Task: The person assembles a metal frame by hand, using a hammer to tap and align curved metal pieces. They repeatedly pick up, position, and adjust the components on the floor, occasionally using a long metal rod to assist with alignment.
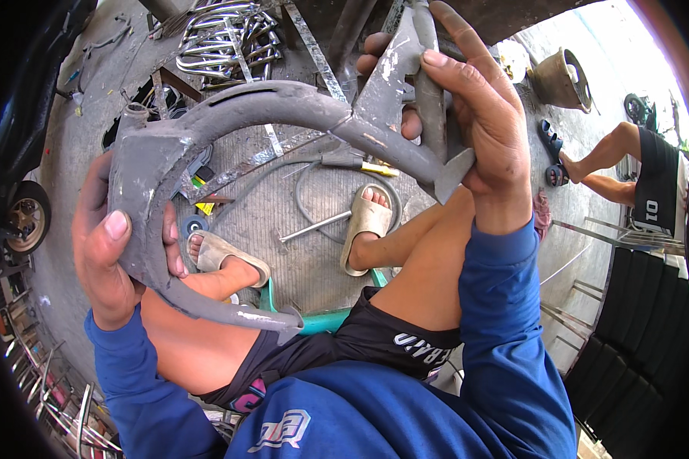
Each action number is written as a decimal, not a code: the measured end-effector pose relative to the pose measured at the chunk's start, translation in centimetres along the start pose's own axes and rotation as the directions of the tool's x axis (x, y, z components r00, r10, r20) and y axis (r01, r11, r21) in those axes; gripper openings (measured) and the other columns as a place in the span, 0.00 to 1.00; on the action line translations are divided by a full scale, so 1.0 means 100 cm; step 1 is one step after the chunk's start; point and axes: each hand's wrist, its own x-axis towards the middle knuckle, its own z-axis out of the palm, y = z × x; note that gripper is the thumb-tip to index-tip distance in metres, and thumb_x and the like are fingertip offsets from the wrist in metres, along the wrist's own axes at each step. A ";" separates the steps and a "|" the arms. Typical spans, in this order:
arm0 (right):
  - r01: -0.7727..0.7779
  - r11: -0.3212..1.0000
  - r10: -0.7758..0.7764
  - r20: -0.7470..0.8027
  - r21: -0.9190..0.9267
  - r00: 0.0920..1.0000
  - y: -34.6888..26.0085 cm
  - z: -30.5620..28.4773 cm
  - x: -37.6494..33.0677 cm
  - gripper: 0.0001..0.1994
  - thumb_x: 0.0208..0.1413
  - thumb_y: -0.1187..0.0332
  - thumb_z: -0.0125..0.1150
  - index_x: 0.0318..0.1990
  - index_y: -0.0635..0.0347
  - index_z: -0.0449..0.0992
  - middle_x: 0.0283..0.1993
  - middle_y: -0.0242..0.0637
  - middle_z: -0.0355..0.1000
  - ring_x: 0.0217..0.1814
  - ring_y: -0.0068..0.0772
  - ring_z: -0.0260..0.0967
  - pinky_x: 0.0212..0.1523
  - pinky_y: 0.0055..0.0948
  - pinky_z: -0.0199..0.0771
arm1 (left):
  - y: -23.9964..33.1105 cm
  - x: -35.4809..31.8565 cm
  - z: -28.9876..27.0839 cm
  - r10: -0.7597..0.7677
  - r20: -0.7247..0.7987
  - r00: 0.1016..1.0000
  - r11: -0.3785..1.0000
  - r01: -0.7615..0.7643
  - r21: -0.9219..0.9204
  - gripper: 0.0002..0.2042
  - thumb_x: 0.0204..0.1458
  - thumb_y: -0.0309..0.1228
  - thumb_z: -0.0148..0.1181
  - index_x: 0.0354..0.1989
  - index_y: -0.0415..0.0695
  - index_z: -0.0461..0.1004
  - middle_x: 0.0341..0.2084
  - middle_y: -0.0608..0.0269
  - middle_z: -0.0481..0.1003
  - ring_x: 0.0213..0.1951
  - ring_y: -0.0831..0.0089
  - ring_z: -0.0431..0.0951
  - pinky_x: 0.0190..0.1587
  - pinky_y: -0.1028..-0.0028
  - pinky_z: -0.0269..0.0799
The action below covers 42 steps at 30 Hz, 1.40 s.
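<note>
Both my hands hold up a grey curved metal tube frame (272, 105) over my lap. Its left side is a broad C-shaped bend, with a short round stub at the top and a cut, flared end near my thigh. On the right, a triangular plate and a second tube join the curve, their grey coating scuffed. My left hand (103, 245) wraps the C-shaped bend, thumb in front and fingertips showing through the inside. Gripping the plate and tube at the upper right, my right hand (486, 115) has its thumb against the metal and its index finger stretched along the top.
Below lie a torch (360, 164) on a grey hose, a metal rod with a crosspiece (318, 226) and a disc (195, 223). Bent shiny tubes (230, 46) pile up behind. A green stool (325, 321) is under me. At right are a bucket (563, 80) and another person's legs (608, 161).
</note>
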 end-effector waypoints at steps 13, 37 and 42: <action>0.212 0.948 -0.175 0.168 -0.236 0.970 0.012 -0.004 0.007 0.31 0.67 0.70 0.50 0.76 0.62 0.51 0.55 0.65 0.74 0.48 0.44 0.82 0.32 0.23 0.85 | 0.003 -0.003 0.007 -0.002 -0.046 0.999 0.998 0.005 0.058 0.37 0.52 0.47 0.59 0.63 0.31 0.61 0.25 0.49 0.73 0.18 0.70 0.74 0.22 0.73 0.76; 0.120 0.951 -0.130 -0.014 -0.286 0.991 -0.002 0.004 -0.001 0.42 0.63 0.72 0.59 0.77 0.73 0.39 0.52 0.61 0.76 0.31 0.37 0.80 0.26 0.27 0.82 | -0.005 -0.004 0.012 0.033 -0.034 0.999 0.986 -0.026 0.167 0.37 0.53 0.49 0.55 0.64 0.30 0.59 0.27 0.49 0.74 0.18 0.69 0.74 0.21 0.72 0.75; 0.061 0.964 -0.077 -0.054 -0.261 0.996 0.002 -0.002 0.000 0.42 0.63 0.72 0.59 0.76 0.74 0.39 0.50 0.59 0.78 0.23 0.35 0.77 0.23 0.26 0.80 | -0.001 -0.003 0.013 0.013 -0.022 1.000 0.985 -0.009 0.171 0.37 0.55 0.48 0.54 0.64 0.30 0.59 0.27 0.50 0.73 0.18 0.70 0.74 0.21 0.72 0.74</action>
